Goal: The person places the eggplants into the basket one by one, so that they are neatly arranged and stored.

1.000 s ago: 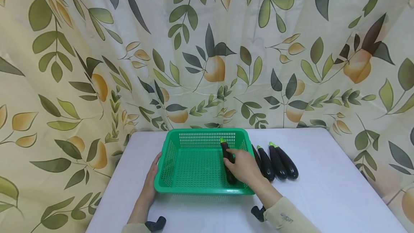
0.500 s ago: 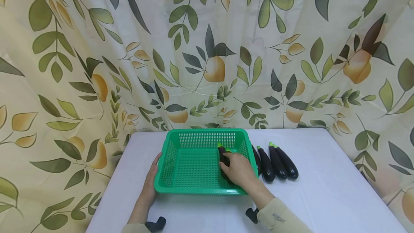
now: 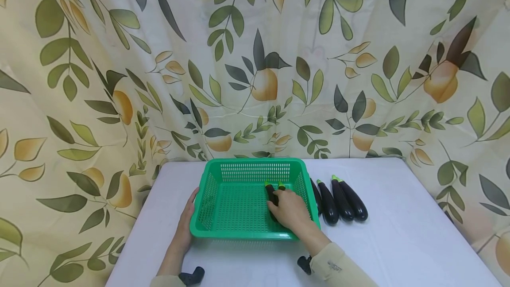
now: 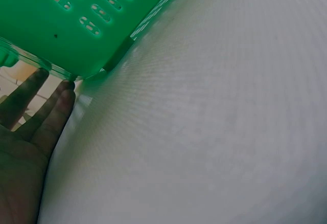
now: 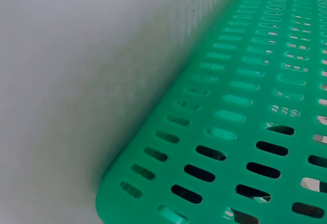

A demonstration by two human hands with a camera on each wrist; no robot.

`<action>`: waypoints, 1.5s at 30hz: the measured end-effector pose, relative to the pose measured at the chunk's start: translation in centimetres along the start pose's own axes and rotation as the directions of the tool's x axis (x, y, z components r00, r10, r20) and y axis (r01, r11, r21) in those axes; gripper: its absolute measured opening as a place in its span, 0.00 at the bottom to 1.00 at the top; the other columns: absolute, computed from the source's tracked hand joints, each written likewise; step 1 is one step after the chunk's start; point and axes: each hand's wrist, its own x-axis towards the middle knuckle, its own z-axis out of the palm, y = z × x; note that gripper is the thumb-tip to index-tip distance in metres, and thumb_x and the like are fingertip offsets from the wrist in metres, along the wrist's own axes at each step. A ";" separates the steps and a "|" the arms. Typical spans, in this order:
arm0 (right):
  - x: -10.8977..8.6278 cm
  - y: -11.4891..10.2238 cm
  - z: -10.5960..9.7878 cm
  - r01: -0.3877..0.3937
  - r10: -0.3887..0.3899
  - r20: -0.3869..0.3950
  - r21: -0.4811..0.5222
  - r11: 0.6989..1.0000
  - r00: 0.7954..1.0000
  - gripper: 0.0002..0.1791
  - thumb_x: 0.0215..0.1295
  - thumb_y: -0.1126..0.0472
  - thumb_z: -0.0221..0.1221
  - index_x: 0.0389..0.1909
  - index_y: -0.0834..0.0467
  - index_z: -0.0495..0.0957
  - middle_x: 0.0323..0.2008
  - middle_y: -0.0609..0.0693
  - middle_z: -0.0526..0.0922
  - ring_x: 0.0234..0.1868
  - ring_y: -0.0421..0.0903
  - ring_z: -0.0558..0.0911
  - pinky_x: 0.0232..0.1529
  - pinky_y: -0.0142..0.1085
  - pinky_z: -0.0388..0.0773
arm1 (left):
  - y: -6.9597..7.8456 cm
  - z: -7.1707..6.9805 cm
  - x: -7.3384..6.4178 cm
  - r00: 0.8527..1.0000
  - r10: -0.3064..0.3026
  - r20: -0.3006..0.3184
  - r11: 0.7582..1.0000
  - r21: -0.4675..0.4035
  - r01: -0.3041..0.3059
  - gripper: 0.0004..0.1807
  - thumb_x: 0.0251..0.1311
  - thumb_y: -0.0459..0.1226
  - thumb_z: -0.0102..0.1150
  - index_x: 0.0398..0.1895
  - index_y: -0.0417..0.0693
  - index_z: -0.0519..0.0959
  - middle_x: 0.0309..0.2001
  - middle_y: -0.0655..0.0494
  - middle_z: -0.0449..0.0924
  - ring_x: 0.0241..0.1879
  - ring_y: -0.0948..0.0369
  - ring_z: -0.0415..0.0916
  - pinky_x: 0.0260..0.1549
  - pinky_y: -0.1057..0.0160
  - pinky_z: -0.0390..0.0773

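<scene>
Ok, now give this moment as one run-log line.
left hand: touching basket, left side | right hand: holding eggplant inside basket | beside it: second eggplant, partly hidden | table: four more eggplants right of basket

You face a cream curtain [image 3: 295, 25] printed with leaves [image 3: 348, 0] and fruit [image 3: 264, 85]; before it stands your table [image 3: 398, 234], covered in white.
</scene>
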 end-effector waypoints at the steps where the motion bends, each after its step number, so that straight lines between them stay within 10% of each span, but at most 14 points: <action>1: 0.0 -0.1 0.0 0.001 -0.001 -0.004 -0.002 1.000 1.000 0.25 0.63 0.46 0.62 0.54 0.58 0.81 0.44 0.57 0.85 0.37 0.47 0.80 0.33 0.41 0.78 | 0.0 0.0 0.0 1.000 -0.001 0.000 1.000 0.004 0.001 0.25 0.74 0.56 0.19 0.72 0.82 0.51 0.76 0.75 0.46 0.78 0.59 0.35 0.68 0.31 0.33; 17: 0.8 -1.5 0.7 0.022 -0.021 0.007 -0.142 0.990 1.000 0.23 0.62 0.48 0.62 0.52 0.59 0.81 0.47 0.62 0.81 0.33 0.52 0.82 0.31 0.47 0.81 | 0.3 0.1 0.0 1.000 -0.002 0.004 1.000 -0.002 0.002 0.25 0.74 0.56 0.19 0.72 0.82 0.51 0.75 0.76 0.46 0.78 0.59 0.34 0.69 0.31 0.32; 29: 0.8 -1.6 1.5 0.067 -0.065 0.016 -0.234 0.970 0.998 0.19 0.60 0.51 0.64 0.46 0.59 0.82 0.31 0.58 0.79 0.25 0.49 0.75 0.25 0.45 0.74 | 0.2 0.0 0.0 1.000 -0.005 -0.013 1.000 0.019 0.006 0.25 0.74 0.56 0.20 0.72 0.82 0.52 0.75 0.76 0.47 0.78 0.59 0.36 0.69 0.31 0.34; 45: 0.9 -1.5 1.6 0.047 -0.045 0.012 -0.242 0.969 0.999 0.25 0.59 0.49 0.65 0.54 0.57 0.79 0.40 0.60 0.80 0.33 0.56 0.80 0.33 0.49 0.75 | 3.1 0.1 -0.9 0.999 -0.018 0.041 1.000 0.019 0.017 0.26 0.76 0.52 0.19 0.75 0.76 0.50 0.77 0.70 0.45 0.78 0.55 0.35 0.69 0.31 0.35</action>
